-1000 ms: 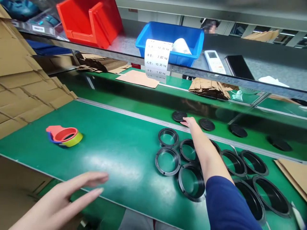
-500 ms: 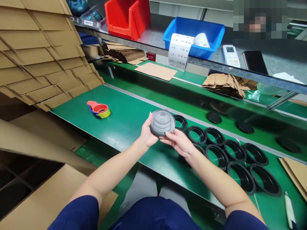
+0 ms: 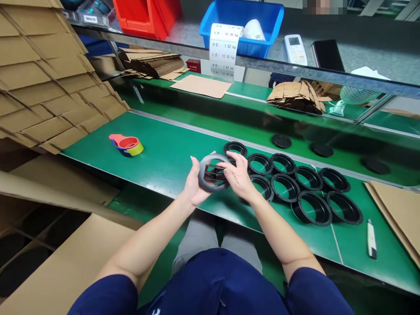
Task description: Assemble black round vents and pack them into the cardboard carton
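A grey round air vent (image 3: 204,177) is held above the green bench, its face turned up and dark slats showing inside the ring. My left hand (image 3: 194,187) grips it from the left and below, with the thumb raised beside the rim. From the right, my right hand (image 3: 241,178) reaches over the rim with bent fingers on the slats; part of the vent is hidden behind them. Just right of my hands, several black rings (image 3: 285,188) stand on the bench in rows.
Left on the bench are nested red, blue and yellow rings (image 3: 133,148). A utility knife (image 3: 371,239) and cardboard (image 3: 393,218) lie at right. Stacked cardboard dividers (image 3: 42,78) lean at left. Above runs a metal shelf with a blue bin (image 3: 243,43) and a red bin (image 3: 141,17).
The vent's flaps have swung from closed flat to open, baring its slats. My right hand has moved from the lower edge onto the vent's face. The view has shifted too.
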The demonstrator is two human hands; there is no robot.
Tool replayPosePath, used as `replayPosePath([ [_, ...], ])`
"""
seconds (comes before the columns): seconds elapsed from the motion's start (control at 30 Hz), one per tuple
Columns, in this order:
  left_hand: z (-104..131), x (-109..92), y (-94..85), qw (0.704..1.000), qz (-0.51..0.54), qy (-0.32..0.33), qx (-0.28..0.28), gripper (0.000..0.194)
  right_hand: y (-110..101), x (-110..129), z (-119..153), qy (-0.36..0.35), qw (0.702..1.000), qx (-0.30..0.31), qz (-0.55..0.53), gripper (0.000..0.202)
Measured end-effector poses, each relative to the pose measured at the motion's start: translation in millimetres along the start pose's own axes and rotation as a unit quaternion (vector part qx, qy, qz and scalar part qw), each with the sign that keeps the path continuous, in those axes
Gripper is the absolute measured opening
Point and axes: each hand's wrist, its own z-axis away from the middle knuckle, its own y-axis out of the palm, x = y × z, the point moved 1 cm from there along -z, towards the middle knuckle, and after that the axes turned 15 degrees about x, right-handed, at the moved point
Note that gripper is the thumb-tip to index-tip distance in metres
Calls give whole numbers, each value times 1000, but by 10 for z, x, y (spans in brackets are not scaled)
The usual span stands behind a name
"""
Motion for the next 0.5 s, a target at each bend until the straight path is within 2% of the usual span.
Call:
replayPosePath([
  [0.17,-33,149,64,1000,7,-1,-1,80,-112,-29,58,33,995,16,-89,70],
  [0.27,-51,193,97,1000,21,1,-5,78,-207,-31,114,50,988,-6,-149,70],
  [0.37,-74,218,92,999,26,-20,-9,79,-260,-33,184,57,983,-24,-173,69],
  [0.5,-106,249,47,999,28,-24,-15,79,-271,-41,251,70,980,-11,-184,67],
])
